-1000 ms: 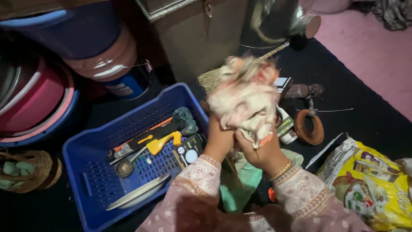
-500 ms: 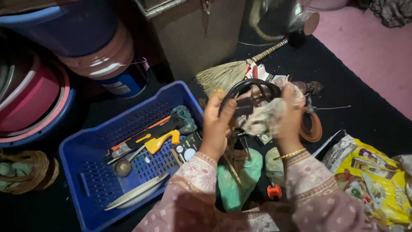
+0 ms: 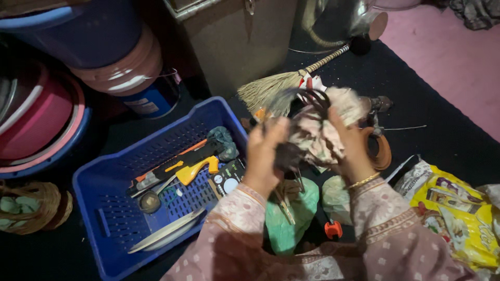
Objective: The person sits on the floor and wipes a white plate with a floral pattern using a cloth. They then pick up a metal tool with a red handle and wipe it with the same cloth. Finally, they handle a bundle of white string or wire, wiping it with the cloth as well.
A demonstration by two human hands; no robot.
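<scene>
Holding a crumpled pale cloth (image 3: 325, 130) up in front of us, we have our right hand (image 3: 354, 148) closed on its right side, fingers curled into the folds. Our left hand (image 3: 265, 156) is raised just beside it, fingers bent around a dark coiled loop of cable (image 3: 302, 99) that arcs over the cloth's top; motion blur keeps us from telling how tight that grip is. A gold bangle (image 3: 363, 181) sits on our right wrist.

Below our hands lie a green bag (image 3: 291, 218) and a small orange-handled tool (image 3: 333, 229). Beyond our hands a straw broom (image 3: 271, 91) lies on the dark mat (image 3: 432, 104). Left of our left hand sits a blue plastic crate (image 3: 109, 218) with a yellow-handled tool (image 3: 195, 169) and a knife (image 3: 166, 237) in it. Right of our right hand is a brown ring (image 3: 384, 151), and further right a yellow printed packet (image 3: 463, 213).
</scene>
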